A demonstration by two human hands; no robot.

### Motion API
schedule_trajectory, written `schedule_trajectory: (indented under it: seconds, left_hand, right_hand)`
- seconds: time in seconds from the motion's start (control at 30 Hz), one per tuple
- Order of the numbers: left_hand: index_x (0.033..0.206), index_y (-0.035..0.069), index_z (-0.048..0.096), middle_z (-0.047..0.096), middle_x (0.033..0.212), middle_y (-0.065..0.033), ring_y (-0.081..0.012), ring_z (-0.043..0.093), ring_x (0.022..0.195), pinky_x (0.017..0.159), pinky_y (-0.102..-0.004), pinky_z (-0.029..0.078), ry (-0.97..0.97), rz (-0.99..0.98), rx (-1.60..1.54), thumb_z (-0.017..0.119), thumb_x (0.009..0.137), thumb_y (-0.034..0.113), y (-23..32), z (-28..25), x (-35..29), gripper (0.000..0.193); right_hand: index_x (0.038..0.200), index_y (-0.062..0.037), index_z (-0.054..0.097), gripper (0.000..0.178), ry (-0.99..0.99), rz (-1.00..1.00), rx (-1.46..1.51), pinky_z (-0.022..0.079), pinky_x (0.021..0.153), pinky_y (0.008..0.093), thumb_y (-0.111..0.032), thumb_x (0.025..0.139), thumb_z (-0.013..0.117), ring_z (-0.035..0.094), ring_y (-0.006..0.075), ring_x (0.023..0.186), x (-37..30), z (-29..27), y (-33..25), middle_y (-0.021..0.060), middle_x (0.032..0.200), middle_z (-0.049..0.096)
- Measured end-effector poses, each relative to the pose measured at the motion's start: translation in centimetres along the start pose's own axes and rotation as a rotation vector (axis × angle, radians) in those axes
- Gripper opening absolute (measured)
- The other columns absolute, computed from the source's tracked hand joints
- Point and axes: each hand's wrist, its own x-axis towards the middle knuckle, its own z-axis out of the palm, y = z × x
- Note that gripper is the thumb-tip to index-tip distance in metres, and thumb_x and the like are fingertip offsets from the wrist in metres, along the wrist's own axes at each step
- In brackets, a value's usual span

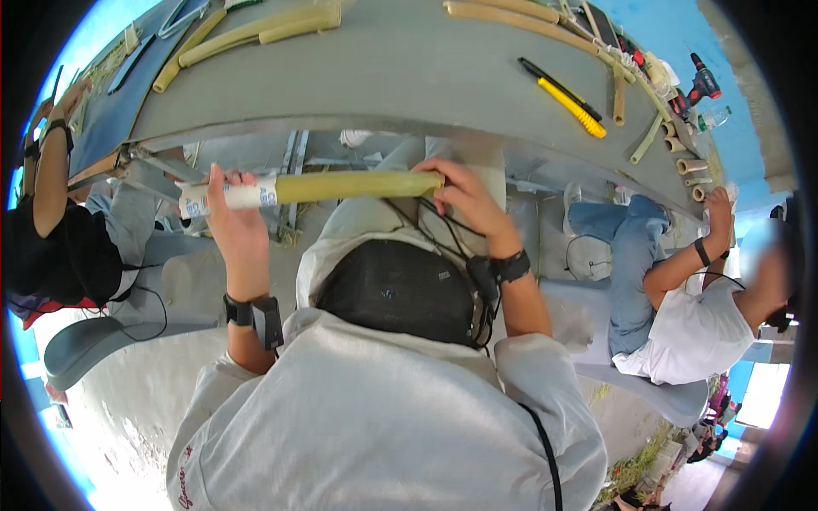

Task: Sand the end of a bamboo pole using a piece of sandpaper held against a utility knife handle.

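A yellow-green bamboo tube (pixel 349 186) lies level across my lap, just before the table's near edge. White printed paper (pixel 247 197) covers its left end. My left hand (pixel 234 226) is closed round this covered part, thumb up along the near side. At the bare right end, my right hand (pixel 469 198) grips the tube with its fingers over the end. Both wrists wear black bands with small devices. A black pouch (pixel 396 289) with cables rests at my waist.
On the grey table (pixel 400 77) lie a yellow and black utility knife (pixel 564 98) and bamboo lengths (pixel 264 34) at the far left. More bamboo pieces, a cordless drill (pixel 704 81) and a plastic bottle (pixel 714 117) are at right. Co-workers sit on both sides.
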Motion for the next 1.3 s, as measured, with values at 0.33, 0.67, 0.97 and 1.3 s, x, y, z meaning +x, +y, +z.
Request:
schedule_trajectory:
  seconds: [0.33, 0.67, 0.97, 1.3]
  left_hand:
    - [0.104, 0.013, 0.052, 0.056, 0.088, -0.0032, -0.0183, 0.057, 0.086, 0.086, -0.0372, 0.051, 0.036, -0.005, 0.026, 0.071, 0.101, 0.018, -0.07, 0.26, -0.01, 0.020]
    - [0.103, 0.012, 0.052, 0.057, 0.089, -0.0044, -0.0194, 0.059, 0.086, 0.087, -0.0375, 0.052, 0.024, -0.009, 0.012, 0.071, 0.101, 0.019, 0.09, 0.16, -0.02, 0.020]
    - [0.102, 0.011, 0.053, 0.057, 0.088, -0.0054, -0.0208, 0.059, 0.085, 0.084, -0.0381, 0.052, 0.009, 0.023, 0.009, 0.071, 0.101, 0.019, -0.01, 0.33, 0.05, 0.020]
    - [0.104, 0.011, 0.050, 0.056, 0.084, -0.0058, -0.0221, 0.057, 0.084, 0.082, -0.0388, 0.050, -0.065, 0.046, 0.042, 0.069, 0.102, 0.017, -0.03, 0.15, -0.01, 0.020]
  right_hand:
    - [0.124, -0.0048, 0.063, 0.040, 0.022, -0.006, -0.046, 0.045, 0.066, 0.0244, -0.004, 0.085, 0.052, 0.054, 0.0082, 0.069, -0.04, 0.45, -0.11, 0.0005, 0.090, 0.060]
    - [0.124, -0.0013, 0.063, 0.042, 0.001, -0.022, 0.030, 0.046, 0.065, 0.0252, -0.006, 0.086, 0.048, 0.055, 0.0093, 0.070, -0.16, 0.33, 0.04, 0.0015, 0.089, 0.060]
    - [0.122, -0.0015, 0.064, 0.039, 0.003, -0.032, 0.000, 0.046, 0.065, 0.0250, -0.007, 0.086, 0.050, 0.053, 0.0090, 0.068, -0.11, 0.34, -0.29, 0.0015, 0.089, 0.060]
    - [0.122, -0.0030, 0.064, 0.039, 0.010, 0.016, -0.074, 0.047, 0.067, 0.0251, -0.004, 0.084, 0.056, 0.056, 0.0092, 0.074, -0.04, 0.39, -0.10, 0.0021, 0.095, 0.064]
